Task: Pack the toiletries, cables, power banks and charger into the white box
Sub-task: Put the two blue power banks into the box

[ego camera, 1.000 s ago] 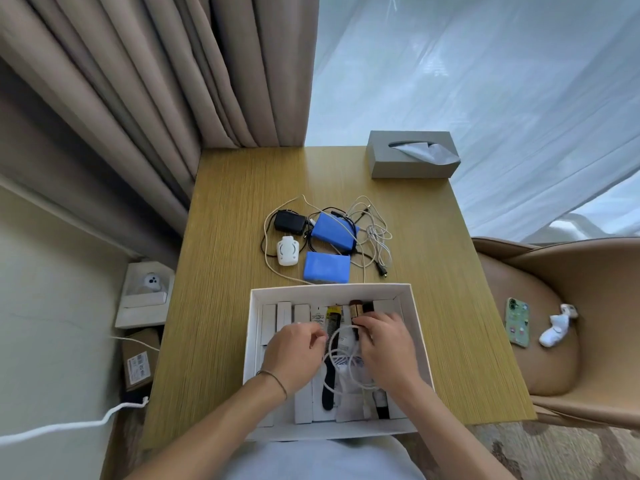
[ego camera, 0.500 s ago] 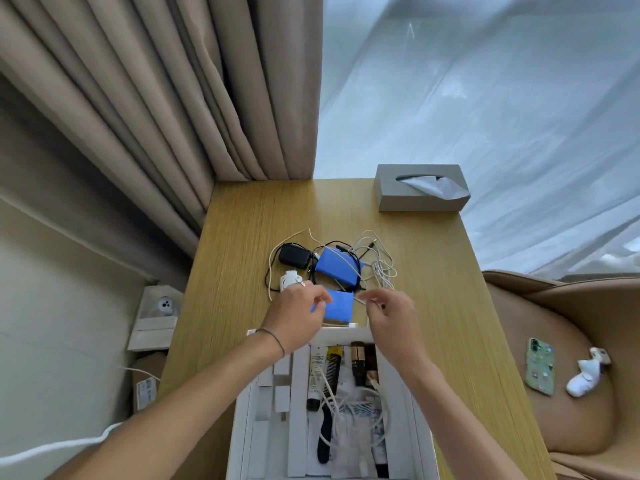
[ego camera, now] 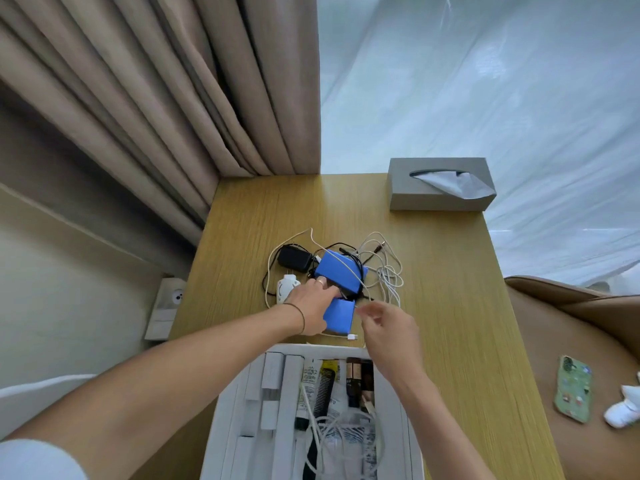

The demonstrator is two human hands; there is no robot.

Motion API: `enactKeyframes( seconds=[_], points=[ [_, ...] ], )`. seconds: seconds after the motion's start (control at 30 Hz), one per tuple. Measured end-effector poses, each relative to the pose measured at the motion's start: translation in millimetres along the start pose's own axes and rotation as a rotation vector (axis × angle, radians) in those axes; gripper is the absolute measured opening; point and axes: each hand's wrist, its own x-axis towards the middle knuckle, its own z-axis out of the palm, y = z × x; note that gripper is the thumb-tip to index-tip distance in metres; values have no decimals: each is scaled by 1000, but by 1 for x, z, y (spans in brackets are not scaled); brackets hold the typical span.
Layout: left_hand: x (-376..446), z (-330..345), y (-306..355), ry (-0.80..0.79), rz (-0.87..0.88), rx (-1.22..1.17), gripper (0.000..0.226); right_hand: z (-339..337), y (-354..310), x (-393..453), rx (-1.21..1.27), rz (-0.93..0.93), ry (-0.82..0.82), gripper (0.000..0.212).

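- White box (ego camera: 227,441) sits at the near edge of the wooden table (ego camera: 450,323), its lower part cut off by the frame; inside lie white tubes, a black comb (ego camera: 323,389), dark bottles and a coiled white cable (ego camera: 339,434).
- Beige curtains (ego camera: 173,98) hang at the far left of the table, and sheer white drapes (ego camera: 485,81) fill the far right.
- Tan armchair (ego camera: 571,341) stands to the right of the table, with a green phone (ego camera: 573,393) and a small white object, half cut off, on its seat.
- Grey tissue box (ego camera: 440,187) stands at the table's far right corner, a tissue sticking out.
- Two blue power banks lie past the box: the far power bank (ego camera: 341,275) is crossed by tangled black and white cables (ego camera: 384,268); the near power bank (ego camera: 341,317) lies just in front of it.
- Left hand (ego camera: 311,306) lies over the near power bank's left edge, fingers reaching to the far one; whether they grip anything I cannot tell.
- Right hand (ego camera: 388,330) hovers just right of the near power bank, fingertips pinching a thin white cable.
- Black charger (ego camera: 294,261) and a white plug (ego camera: 287,287) lie left of the power banks.
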Motion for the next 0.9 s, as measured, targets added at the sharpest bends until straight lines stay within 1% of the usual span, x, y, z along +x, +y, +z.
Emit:
enactKeyframes(
  seconds=[0.1,0.2,0.3,0.4,0.57,0.63,0.77,0.9],
  points=[
    [9,6,5,-8,54,157,66,1,0,0,15,28,5,24],
    [16,9,8,41,116,294,61,2,-1,-2,-5,32,21,24],
    [20,5,7,50,172,291,59,0,-2,-3,5,41,22,24],
    [15,0,1,65,156,92,61,-3,-3,-3,60,45,10,23],
    [-1,-19,-14,39,91,-505,68,-11,-7,1,220,105,-16,26],
    [-10,-31,-18,28,72,-670,73,-14,-9,1,249,107,-23,26],
    [-31,-61,-30,7,95,-841,73,-16,-16,-4,300,60,4,27],
    [-58,-92,-48,-115,147,-979,70,-20,-33,-7,364,-92,87,28]
  ],
)
